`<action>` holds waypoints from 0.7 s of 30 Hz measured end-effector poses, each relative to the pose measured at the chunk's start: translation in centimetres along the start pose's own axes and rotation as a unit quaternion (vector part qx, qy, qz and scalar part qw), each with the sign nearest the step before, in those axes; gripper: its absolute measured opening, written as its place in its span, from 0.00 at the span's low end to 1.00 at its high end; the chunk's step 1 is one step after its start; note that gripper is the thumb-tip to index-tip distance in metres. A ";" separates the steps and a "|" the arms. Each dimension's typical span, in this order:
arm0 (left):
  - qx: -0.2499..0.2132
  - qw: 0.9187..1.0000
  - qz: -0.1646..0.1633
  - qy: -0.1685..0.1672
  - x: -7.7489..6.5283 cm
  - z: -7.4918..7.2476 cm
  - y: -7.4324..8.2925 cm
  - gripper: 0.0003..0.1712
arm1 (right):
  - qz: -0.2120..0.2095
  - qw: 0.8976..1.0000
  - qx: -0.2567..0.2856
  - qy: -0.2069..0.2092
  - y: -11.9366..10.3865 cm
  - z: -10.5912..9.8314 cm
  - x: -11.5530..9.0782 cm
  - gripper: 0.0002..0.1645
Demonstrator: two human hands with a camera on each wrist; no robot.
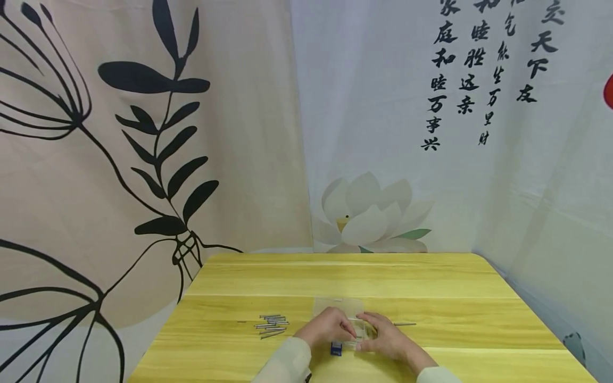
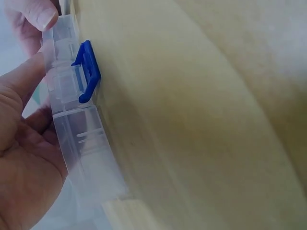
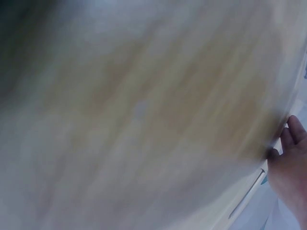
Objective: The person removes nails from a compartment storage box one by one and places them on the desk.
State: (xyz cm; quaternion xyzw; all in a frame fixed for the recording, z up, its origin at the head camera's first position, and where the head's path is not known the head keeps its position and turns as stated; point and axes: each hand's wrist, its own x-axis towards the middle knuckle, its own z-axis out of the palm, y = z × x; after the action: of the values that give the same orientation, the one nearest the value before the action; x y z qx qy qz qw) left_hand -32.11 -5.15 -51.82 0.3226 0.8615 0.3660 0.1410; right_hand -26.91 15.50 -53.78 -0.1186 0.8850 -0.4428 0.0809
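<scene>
A clear plastic box (image 1: 359, 331) with a blue latch (image 1: 336, 349) lies on the table before me, its transparent lid (image 1: 330, 304) folded back. My left hand (image 1: 330, 325) reaches over the box with bent fingers. In the left wrist view, that hand (image 2: 29, 153) is behind the box's see-through front wall (image 2: 86, 153); whether its fingertips pinch anything is hidden. My right hand (image 1: 387, 337) grips the box's right end, thumb at the front and fingers farther back. The right wrist view is blurred, with the right hand (image 3: 290, 167) at its edge.
Several thin metal nails or screws (image 1: 272, 326) lie in a loose pile left of the box. One more thin metal piece (image 1: 406, 324) lies beyond my right hand. Behind the wooden table (image 1: 460, 287) hangs a printed cloth (image 1: 254, 133).
</scene>
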 end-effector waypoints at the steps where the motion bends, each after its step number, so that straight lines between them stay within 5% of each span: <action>1: 0.012 1.000 0.002 0.001 0.0 0.0 0.0 0.06 | 0.001 1.000 0.001 -0.001 0.0 0.0 0.0 0.48; 14: 0.133 0.991 0.013 0.000 0.2 0.4 1.2 0.06 | 0.004 1.000 0.007 -0.005 -0.1 0.4 0.1 0.48; 21: 0.207 0.976 0.063 0.003 0.2 0.5 1.0 0.03 | 0.003 1.000 -0.005 -0.001 -0.1 0.6 0.0 0.49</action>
State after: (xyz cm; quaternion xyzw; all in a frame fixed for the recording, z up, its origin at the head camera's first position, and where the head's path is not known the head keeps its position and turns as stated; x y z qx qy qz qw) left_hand -31.55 -4.24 -51.50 0.3969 0.8971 0.1890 0.0450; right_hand -26.79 15.00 -54.04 -0.1171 0.8874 -0.4381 0.0829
